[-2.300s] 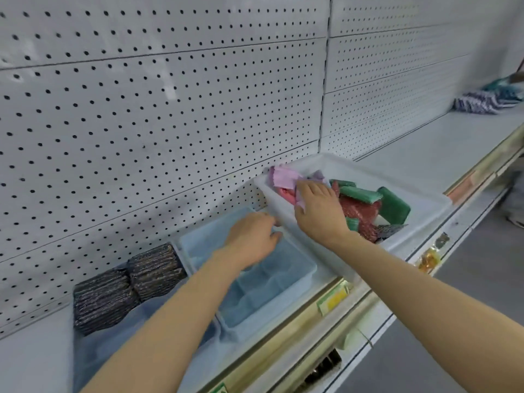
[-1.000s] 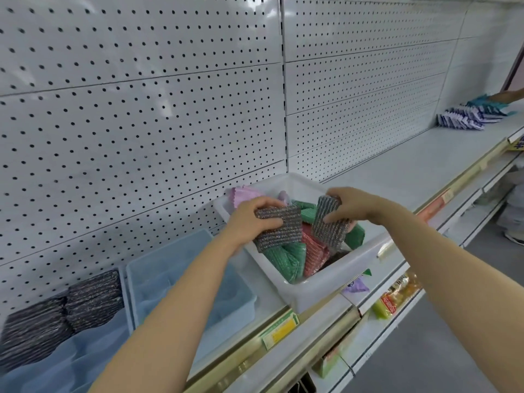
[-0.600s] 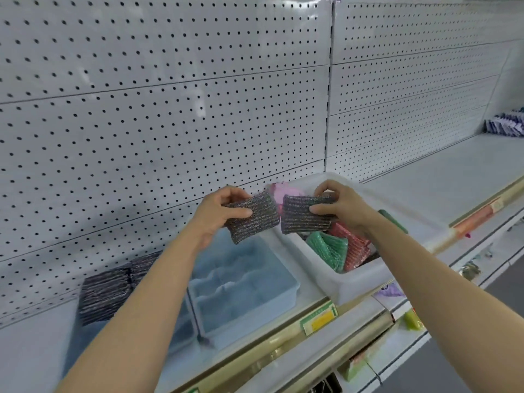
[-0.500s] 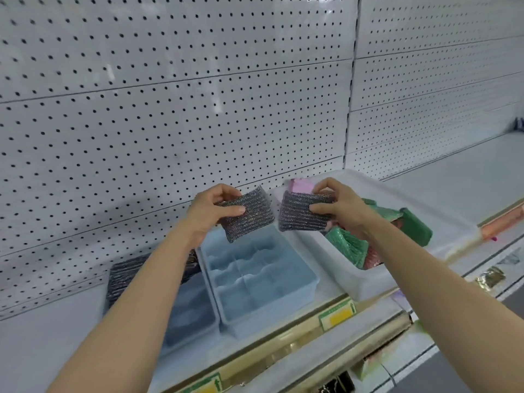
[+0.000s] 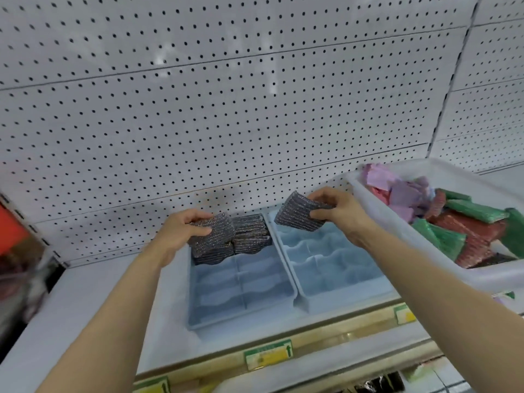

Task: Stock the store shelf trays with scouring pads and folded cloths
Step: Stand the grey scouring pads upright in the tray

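Both hands (image 5: 181, 231) (image 5: 340, 214) pinch grey pads (image 5: 211, 232) (image 5: 295, 217) over trays (image 5: 241, 304).

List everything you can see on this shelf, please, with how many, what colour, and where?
pegboard: one, white, behind the shelf
shelf: one, white, under the trays
left tray: one, pale blue, divided, middle of shelf
right tray: one, pale blue, divided, empty, beside the left tray
stacked pads: count unclear, grey, rear slots of the left tray
bin: one, white, right of the trays
bin contents: many, green and red pads, pink and purple cloths, in the bin
price tags: several, green and yellow, along the shelf edge
held pads: two, grey, one over the left tray, one over the right tray
hands: left hand and right hand, each gripping one pad
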The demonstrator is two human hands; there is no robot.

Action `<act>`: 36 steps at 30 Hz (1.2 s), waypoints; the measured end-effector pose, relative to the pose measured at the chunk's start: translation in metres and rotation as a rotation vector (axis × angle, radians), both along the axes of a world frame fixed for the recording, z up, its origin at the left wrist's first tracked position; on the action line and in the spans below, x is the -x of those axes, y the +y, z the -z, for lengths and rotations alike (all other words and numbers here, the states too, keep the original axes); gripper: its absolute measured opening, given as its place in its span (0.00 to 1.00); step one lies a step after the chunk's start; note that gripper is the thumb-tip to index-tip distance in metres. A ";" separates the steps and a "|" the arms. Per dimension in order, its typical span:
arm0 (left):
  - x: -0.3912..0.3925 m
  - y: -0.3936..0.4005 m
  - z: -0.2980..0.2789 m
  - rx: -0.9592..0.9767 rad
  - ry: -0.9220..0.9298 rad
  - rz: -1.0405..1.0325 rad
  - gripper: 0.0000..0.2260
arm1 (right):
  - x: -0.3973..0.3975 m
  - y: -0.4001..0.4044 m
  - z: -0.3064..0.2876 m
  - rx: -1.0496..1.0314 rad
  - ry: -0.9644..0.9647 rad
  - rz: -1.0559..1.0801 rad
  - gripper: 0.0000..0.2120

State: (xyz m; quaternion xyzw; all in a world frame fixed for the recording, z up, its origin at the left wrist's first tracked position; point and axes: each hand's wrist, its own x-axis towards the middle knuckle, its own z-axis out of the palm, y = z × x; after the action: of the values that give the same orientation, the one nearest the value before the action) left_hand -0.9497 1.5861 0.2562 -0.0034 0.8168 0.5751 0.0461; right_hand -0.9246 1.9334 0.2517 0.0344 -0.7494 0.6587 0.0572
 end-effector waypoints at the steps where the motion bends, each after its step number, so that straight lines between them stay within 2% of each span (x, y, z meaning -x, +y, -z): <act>1: -0.004 -0.005 0.006 0.036 -0.011 0.001 0.16 | 0.001 -0.005 0.002 -0.014 0.002 0.003 0.16; 6: -0.011 -0.013 0.036 0.199 0.026 0.077 0.13 | 0.008 -0.034 0.009 -0.047 -0.029 -0.011 0.15; 10: -0.005 -0.012 0.065 0.464 0.187 0.089 0.12 | 0.012 -0.055 0.017 -0.042 -0.058 -0.047 0.15; 17: -0.006 -0.013 0.099 0.776 0.418 -0.005 0.11 | 0.009 -0.078 0.038 -0.108 -0.110 -0.158 0.14; 19: -0.006 -0.010 0.102 0.819 0.487 -0.064 0.13 | 0.010 -0.085 0.042 -0.129 -0.119 -0.175 0.14; 21: -0.003 -0.010 0.110 0.873 0.483 -0.088 0.23 | 0.010 -0.096 0.044 -0.170 -0.118 -0.196 0.14; 23: 0.003 -0.011 0.117 0.872 0.356 -0.047 0.32 | 0.008 -0.112 0.046 -0.214 -0.100 -0.238 0.13; 25: 0.008 -0.010 0.122 0.809 0.267 0.047 0.26 | 0.008 -0.131 0.048 -0.289 -0.044 -0.273 0.13; 27: 0.003 -0.009 0.113 0.680 0.273 0.059 0.21 | 0.011 -0.150 0.054 -0.380 0.020 -0.266 0.13; 29: -0.005 -0.009 0.094 0.429 0.297 -0.018 0.17 | 0.016 -0.171 0.061 -0.463 0.045 -0.256 0.12; 31: -0.008 -0.011 0.084 0.307 0.366 -0.095 0.13 | 0.019 -0.190 0.070 -0.575 0.069 -0.215 0.12; 33: -0.008 -0.011 0.085 0.261 0.371 0.008 0.17 | 0.020 -0.205 0.080 -0.737 0.126 -0.134 0.13; 34: -0.009 -0.010 0.087 0.275 0.312 0.066 0.21 | 0.020 -0.211 0.085 -0.812 0.177 -0.099 0.13; 35: -0.009 -0.009 0.094 0.379 0.241 0.100 0.25 | 0.018 -0.216 0.089 -0.870 0.245 -0.067 0.14; 36: -0.009 -0.007 0.104 0.563 0.249 0.123 0.28 | 0.018 -0.219 0.094 -0.925 0.301 -0.043 0.15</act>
State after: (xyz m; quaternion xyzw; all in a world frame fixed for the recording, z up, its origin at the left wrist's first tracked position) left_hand -0.9406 1.5790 0.1526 0.1039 0.9420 0.3185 -0.0223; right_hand -0.9423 1.7144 0.1578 0.1668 -0.9461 0.2453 0.1302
